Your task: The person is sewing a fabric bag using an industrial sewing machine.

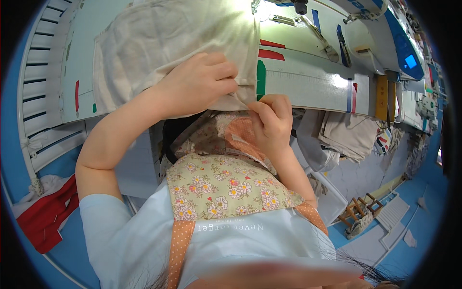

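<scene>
A cream cloth piece (139,53) lies over the left part of a sewing table, its right edge running up under the lit needle area of a sewing machine (399,43). My left hand (204,79) rests on the cloth near its front edge, fingers curled and closed on the fabric; the fingertips are partly hidden. Just to the right and nearer to me, my right hand (273,115) pinches the cloth's near right corner between thumb and fingers. A folded strip or hem shows along the cloth between the two hands.
Tweezers (320,38) and a dark blue-handled tool (343,45) lie on the table beyond my right hand. Red and green tape strips (261,79) mark the tabletop. Folded beige cloths (349,135) hang below its right front edge. White slatted rails (38,77) stand at the left.
</scene>
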Demonstrator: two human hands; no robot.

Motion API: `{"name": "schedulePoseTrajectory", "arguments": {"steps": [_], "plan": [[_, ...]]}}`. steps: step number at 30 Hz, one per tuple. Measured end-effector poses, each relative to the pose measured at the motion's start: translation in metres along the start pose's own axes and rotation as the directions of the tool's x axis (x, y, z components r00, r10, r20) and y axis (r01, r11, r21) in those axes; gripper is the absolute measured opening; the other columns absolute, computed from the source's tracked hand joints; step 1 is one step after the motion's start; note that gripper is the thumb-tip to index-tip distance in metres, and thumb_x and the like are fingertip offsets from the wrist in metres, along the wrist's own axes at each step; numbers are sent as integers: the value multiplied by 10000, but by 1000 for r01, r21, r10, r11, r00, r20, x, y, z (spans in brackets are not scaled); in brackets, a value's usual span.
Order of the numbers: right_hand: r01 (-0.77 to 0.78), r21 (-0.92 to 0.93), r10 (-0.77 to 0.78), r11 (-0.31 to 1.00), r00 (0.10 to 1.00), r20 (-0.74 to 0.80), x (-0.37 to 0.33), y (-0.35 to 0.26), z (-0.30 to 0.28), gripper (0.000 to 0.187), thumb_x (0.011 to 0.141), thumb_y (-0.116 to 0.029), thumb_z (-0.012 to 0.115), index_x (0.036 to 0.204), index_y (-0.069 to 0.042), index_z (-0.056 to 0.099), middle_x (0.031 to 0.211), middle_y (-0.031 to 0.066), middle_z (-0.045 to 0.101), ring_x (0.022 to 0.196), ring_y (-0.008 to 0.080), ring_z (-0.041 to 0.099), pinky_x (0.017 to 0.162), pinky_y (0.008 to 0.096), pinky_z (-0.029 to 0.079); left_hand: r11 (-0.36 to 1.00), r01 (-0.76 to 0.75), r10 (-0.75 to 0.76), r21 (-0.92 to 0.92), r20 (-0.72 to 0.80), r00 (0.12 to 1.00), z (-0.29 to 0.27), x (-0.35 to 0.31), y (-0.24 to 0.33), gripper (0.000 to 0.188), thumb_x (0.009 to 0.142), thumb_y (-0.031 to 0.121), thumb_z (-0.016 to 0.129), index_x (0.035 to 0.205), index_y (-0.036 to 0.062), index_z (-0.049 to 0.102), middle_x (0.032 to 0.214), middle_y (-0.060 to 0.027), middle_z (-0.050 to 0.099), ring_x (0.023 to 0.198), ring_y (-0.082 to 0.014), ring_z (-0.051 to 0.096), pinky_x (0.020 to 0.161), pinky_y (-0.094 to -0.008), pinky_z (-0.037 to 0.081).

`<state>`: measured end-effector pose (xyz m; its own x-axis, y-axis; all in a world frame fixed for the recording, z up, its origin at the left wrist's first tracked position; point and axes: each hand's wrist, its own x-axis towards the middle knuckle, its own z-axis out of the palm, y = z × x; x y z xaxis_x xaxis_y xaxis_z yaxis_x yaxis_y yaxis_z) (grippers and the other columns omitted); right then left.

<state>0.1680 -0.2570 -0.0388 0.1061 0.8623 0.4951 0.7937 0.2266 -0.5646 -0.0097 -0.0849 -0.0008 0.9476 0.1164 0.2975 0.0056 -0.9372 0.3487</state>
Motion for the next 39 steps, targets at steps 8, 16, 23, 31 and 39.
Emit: {"name": "schedulePoseTrajectory", "arguments": {"steps": [8,16,23,31,39], "plan": [[-26,-24,26,999,1000,9,0,-1,-3,252,687,46,753,909,-48,679,1040,113,642,954,325,594,821,422,475,993,118,-118,-11,-30,993,7,7,1,236,784,88,731,1012,87,668,924,-60,613,907,-297,595,816,-413,501],[-13,-29,13,999,1000,8,-1,-1,-2,287,679,53,742,938,-44,663,1204,137,661,1076,366,604,910,454,483,998,65,-65,-1,-113,991,16,13,1,273,752,89,736,1021,88,688,900,-60,602,888,-270,601,783,-393,506],[-2,-97,4,995,1000,21,-2,3,-10,249,700,53,711,917,-45,637,1273,146,676,1164,340,623,922,454,492,998,27,-26,58,-22,999,7,13,-2,249,736,60,672,983,76,703,869,-57,574,869,-262,584,777,-380,508],[63,-153,-53,986,996,67,0,3,-10,163,750,7,674,902,-36,631,1275,155,683,1230,337,619,969,447,510,999,29,-26,28,-107,994,16,13,2,249,769,53,657,1011,73,712,920,-38,590,877,-250,583,787,-371,514],[117,-166,-92,979,984,151,3,3,-15,127,781,-35,653,903,-18,620,1283,182,666,1260,347,595,992,463,497,999,7,-6,36,-51,999,13,10,0,278,785,84,649,1059,84,697,924,-28,595,880,-241,585,781,-374,515]]}}
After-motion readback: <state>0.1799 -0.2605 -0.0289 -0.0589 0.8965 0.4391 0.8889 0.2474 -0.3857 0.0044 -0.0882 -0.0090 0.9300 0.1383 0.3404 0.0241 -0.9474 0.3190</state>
